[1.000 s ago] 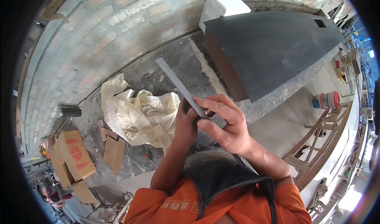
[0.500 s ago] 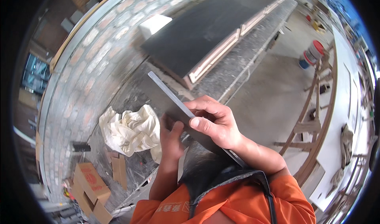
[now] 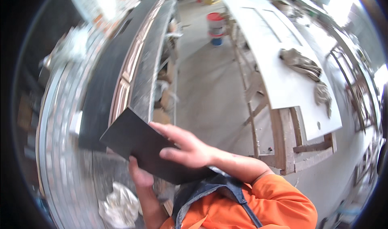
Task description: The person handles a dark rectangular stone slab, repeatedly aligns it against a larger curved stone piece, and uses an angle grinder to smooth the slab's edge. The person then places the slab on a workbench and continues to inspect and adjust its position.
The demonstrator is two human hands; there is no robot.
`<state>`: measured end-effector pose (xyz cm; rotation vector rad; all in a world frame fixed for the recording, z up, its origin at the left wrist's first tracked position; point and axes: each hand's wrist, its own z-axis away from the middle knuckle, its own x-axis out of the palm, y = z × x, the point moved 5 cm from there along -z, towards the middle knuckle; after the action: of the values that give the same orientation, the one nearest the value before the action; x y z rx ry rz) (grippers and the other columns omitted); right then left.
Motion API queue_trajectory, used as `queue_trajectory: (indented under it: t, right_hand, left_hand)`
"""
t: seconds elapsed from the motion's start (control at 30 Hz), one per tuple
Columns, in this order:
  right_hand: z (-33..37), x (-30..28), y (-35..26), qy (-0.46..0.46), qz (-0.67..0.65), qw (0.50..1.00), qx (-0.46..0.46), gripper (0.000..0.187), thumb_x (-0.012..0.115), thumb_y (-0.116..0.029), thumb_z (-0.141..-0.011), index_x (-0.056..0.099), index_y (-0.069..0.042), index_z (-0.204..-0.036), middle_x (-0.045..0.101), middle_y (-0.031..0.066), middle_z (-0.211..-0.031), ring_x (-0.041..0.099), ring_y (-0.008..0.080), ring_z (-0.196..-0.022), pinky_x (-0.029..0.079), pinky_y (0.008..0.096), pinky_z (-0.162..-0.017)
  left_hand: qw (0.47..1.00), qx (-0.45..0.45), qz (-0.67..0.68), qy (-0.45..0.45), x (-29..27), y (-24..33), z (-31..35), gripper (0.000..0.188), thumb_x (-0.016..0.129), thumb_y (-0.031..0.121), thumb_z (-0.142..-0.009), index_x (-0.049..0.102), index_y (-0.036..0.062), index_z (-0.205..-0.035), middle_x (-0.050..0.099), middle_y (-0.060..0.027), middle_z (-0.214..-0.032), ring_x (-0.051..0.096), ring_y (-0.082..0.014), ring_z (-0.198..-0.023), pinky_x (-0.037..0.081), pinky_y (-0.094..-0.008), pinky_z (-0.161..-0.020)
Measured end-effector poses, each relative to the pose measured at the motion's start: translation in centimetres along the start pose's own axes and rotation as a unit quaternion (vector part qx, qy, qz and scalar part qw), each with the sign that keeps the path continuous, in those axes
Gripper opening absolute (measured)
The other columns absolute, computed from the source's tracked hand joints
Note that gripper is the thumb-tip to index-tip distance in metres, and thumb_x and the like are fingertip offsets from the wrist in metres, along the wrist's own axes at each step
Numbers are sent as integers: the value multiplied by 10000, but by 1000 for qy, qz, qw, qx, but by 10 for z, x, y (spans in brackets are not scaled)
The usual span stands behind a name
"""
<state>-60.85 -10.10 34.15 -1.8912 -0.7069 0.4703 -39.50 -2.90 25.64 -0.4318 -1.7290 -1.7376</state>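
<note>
A flat, dark grey rectangular panel [image 3: 133, 138] is tilted in front of my body, its broad face showing. My left hand [image 3: 140, 174] grips the near left edge, thumb on the face and the other fingers hidden behind. Across the panel's right side lies my right hand [image 3: 188, 148], fingers stretched toward its upper edge and thumb apart. The panel's lower end meets my dark apron [image 3: 230, 184].
A long dark slab [image 3: 105, 75] with pale trim lies on a bench at the left. Crumpled cream cloth [image 3: 119, 206] sits at lower left. On the right, a white door panel [image 3: 262, 39] on wooden trestles carries dirty gloves [image 3: 301, 63]. A red-and-white bucket [image 3: 216, 25] stands beyond.
My view has swung to the right. The panel has turned from edge-on to show its broad face. My right hand has gone from pinching its edge to lying flat with fingers extended.
</note>
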Motion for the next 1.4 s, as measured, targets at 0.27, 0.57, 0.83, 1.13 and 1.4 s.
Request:
queue_trajectory:
  t: [0.27, 0.57, 0.83, 1.13, 1.4]
  right_hand:
    - [-16, -90, -49, 118, 55, 991, -30, 962, 715, -150, -953, 121, -28, -1699, 461, 267, -1577, 475, 335, -1453, 368, 408, -1207]
    - [14, -176, 44, 117, 60, 987, 96, 924, 733, -207, -929, 221, -29, -1677, 504, 250, -1566, 518, 352, -1435, 397, 414, -1197]
    - [26, -326, 116, 100, 69, 957, 265, 830, 731, -231, -945, 333, -40, -1648, 511, 232, -1581, 499, 326, -1466, 383, 422, -1223]
    - [-117, -503, 126, 257, -112, 949, 144, 678, 718, -105, -943, 454, 63, -1544, 611, 175, -1463, 572, 239, -1347, 436, 369, -1161]
    - [-301, -689, 130, 237, -209, 947, 55, 680, 671, -42, -966, 403, 84, -1578, 576, 147, -1512, 558, 210, -1375, 420, 351, -1187]
  left_hand:
    - [991, -73, -109, -40, 54, -48, -59, 755, 629, 539, -1032, 491, -39, -1497, 587, -156, -1469, 566, -307, -1356, 438, -461, -1169]
    - [989, -134, -1, -63, 92, -114, -159, 806, 617, 579, -1023, 418, 41, -1590, 519, -156, -1570, 520, -355, -1422, 396, -511, -1217]
    - [989, -146, 15, -29, 153, -179, -316, 790, 579, 600, -1023, 451, 54, -1579, 539, -149, -1566, 536, -388, -1409, 399, -544, -1213]
    - [984, -136, -114, -15, 257, -203, -511, 664, 714, 415, -1000, 542, -13, -1478, 637, -163, -1429, 646, -353, -1262, 519, -483, -1104]
    - [986, -58, -157, -5, 336, -219, -655, 636, 780, 291, -982, 541, -57, -1458, 655, -173, -1386, 666, -317, -1227, 525, -440, -1086]
